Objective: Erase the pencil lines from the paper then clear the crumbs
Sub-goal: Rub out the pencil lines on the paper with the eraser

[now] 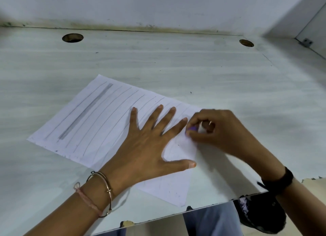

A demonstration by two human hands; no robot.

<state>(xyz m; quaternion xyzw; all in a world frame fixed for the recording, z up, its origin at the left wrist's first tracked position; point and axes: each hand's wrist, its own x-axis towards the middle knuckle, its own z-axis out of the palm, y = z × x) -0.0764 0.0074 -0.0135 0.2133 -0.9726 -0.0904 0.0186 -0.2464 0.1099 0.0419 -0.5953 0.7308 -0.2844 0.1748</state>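
Note:
A white sheet of paper [98, 123] lies slanted on the pale desk [176, 64]. It carries several thin pencil lines and one thick grey pencil band [86, 112] near its left side. My left hand [148, 147] lies flat on the sheet, fingers spread, pressing it down. My right hand [217, 130] pinches a small purple eraser [192, 128] against the paper's right part, just beside my left forefinger. The right hand is blurred. The stretch of paper near my left thumb looks mostly free of lines.
Two round cable holes [72, 37] [246, 43] sit near the desk's back edge by the wall. The desk's front edge [176, 216] runs close below the paper's lower corner. A side panel [314, 24] stands at the far right.

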